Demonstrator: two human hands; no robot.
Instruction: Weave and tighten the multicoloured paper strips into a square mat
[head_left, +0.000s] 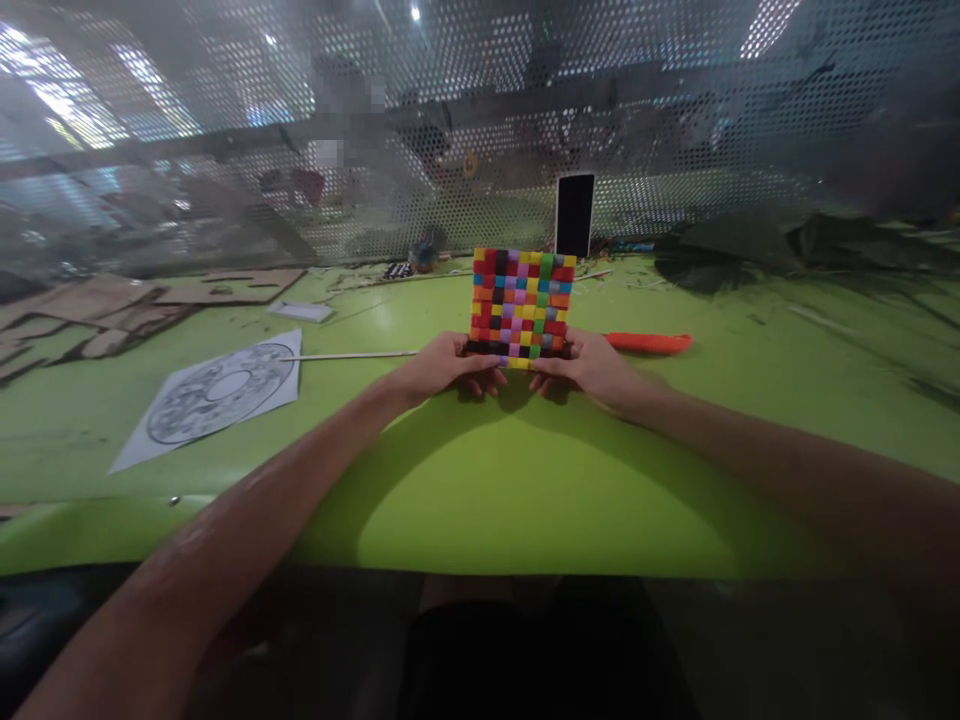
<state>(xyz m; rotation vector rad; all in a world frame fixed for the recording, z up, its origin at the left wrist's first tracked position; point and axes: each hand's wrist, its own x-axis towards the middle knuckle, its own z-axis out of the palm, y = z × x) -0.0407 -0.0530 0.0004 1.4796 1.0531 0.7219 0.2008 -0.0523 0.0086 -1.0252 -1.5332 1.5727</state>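
Observation:
A square woven mat [519, 305] of shiny multicoloured strips is held up, tilted towards me, above the green table. My left hand [459, 365] pinches its lower left corner, thumb in front and fingers behind. At the lower right corner, my right hand [574, 365] grips it the same way. An orange tool or handle [649, 343] lies just beyond my right hand; its kind is unclear. Left of my left hand, a thin pale stick [352, 355] reaches to a paper sheet [225, 390] printed with a ring-shaped pattern.
Cut cardboard pieces [82, 310] lie at the left, near a small white flat object [300, 311]. A phone-like dark-screened device [575, 215] stands against the perforated metal screen [480, 130] behind the table [525, 480]. Dark scraps [712, 255] sit at the back right.

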